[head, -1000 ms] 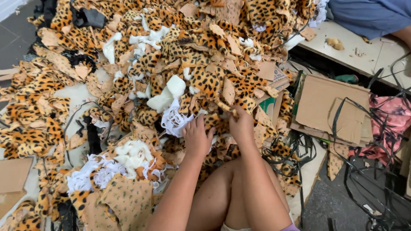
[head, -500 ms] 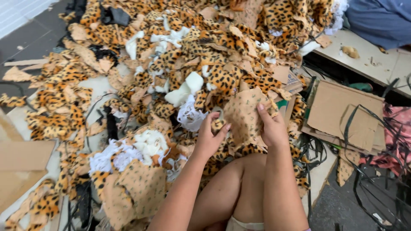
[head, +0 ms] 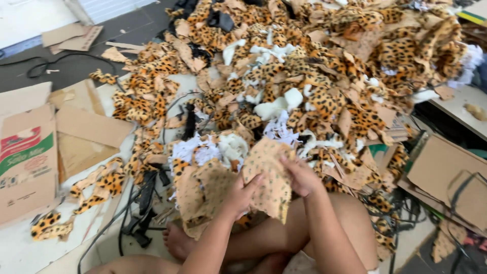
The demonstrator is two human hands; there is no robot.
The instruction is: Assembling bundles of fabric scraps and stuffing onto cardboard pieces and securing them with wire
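Sorting looks barely begun: left hand (head: 242,195) and right hand (head: 300,176) grip one leopard-print fabric piece (head: 270,178), the big scrap heap (head: 324,76) beyond untouched.

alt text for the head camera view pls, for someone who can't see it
Seated on the floor, a person holds a tan, dark-spotted fabric piece in the grip of both hands, left hand at its lower edge and right hand at its right side. Ahead lies a large heap of leopard-print fabric scraps; flattened brown cardboard sheets lie to the left.
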